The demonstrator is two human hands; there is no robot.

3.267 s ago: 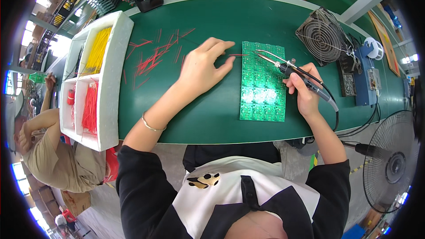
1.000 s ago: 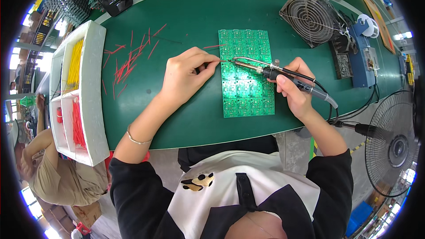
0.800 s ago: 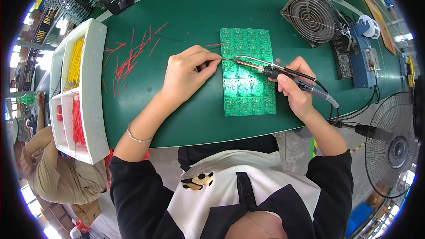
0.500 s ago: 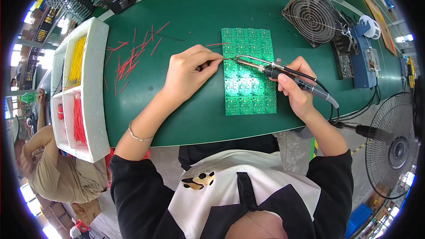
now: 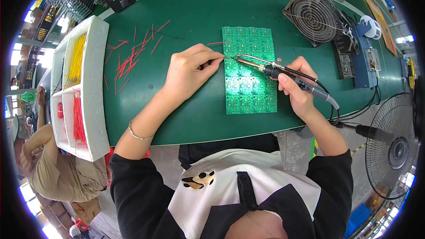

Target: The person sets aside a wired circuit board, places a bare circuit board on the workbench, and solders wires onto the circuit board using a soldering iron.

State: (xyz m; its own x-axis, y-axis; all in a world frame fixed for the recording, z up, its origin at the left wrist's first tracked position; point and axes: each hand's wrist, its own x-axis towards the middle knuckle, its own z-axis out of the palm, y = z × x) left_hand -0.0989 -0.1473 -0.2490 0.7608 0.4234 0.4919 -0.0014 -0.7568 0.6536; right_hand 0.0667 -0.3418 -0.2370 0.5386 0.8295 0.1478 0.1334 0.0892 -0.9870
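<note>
A green circuit board panel (image 5: 251,93) lies on the green bench top, divided into many small repeated boards. My left hand (image 5: 190,71) pinches a short red wire (image 5: 226,57) at the panel's left edge. In my right hand (image 5: 297,87) is a soldering iron (image 5: 283,71), gripped like a pen, with a thin metal solder-feed tube (image 5: 252,56) along its top. The iron's tip meets the panel near the wire's end; whether it touches the wire is too small to tell. Another red wire (image 5: 218,43) sticks out from the panel's left edge, farther back.
Loose red wires (image 5: 130,59) lie scattered at the left. Beside them stands a white foam box (image 5: 98,88) with yellow wires (image 5: 77,62) and red wires (image 5: 79,119). A square metal fan (image 5: 312,15) and a blue solder feeder (image 5: 364,59) stand at the right. Another person sits at far left.
Both hands keep almost the same position, the wire and the iron still held at the panel's left side. The panel appears shifted very slightly.
</note>
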